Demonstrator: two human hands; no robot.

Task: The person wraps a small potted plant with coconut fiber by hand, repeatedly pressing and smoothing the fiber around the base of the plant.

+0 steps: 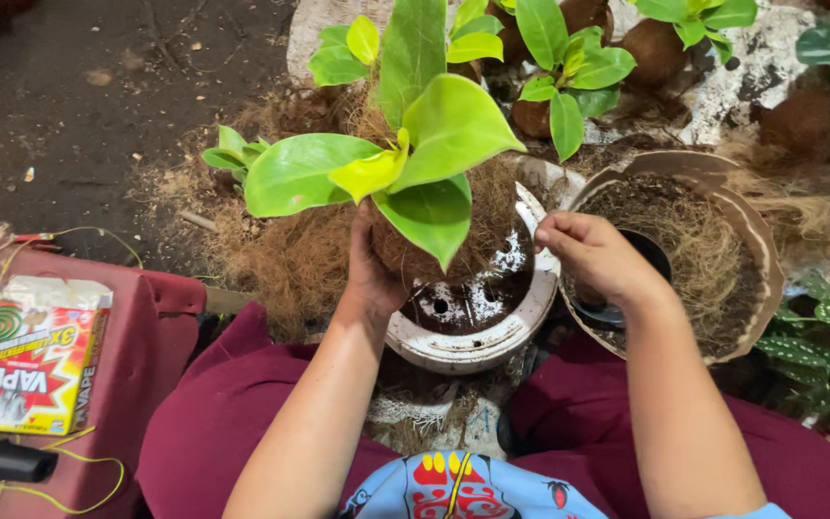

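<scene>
A: From the head view, how much room is there around the hands?

B: Little. The left hand (369,279) holds a fibre-wrapped plant ball (453,226) with broad lime leaves, just above a white pot (473,341) whose rim sits right under it. Just beside that, on the right, a brown bowl (751,240) full of coconut fibre nearly touches the pot's edge. More small plants (569,67) crowd the far side; the dark ground (79,106) at the upper left is the widest open stretch.

A: And the hands themselves?

B: The left forearm rises from the lap, grip wrapped round the ball's left side, fingers hidden behind it. The right hand (593,255) hovers over the bowl's near rim, fingers curled together towards the ball; whether they pinch a strand, I cannot tell.

A: Anything at the near left?

B: A red and yellow box (36,356) lies on a maroon cloth (146,327).
</scene>
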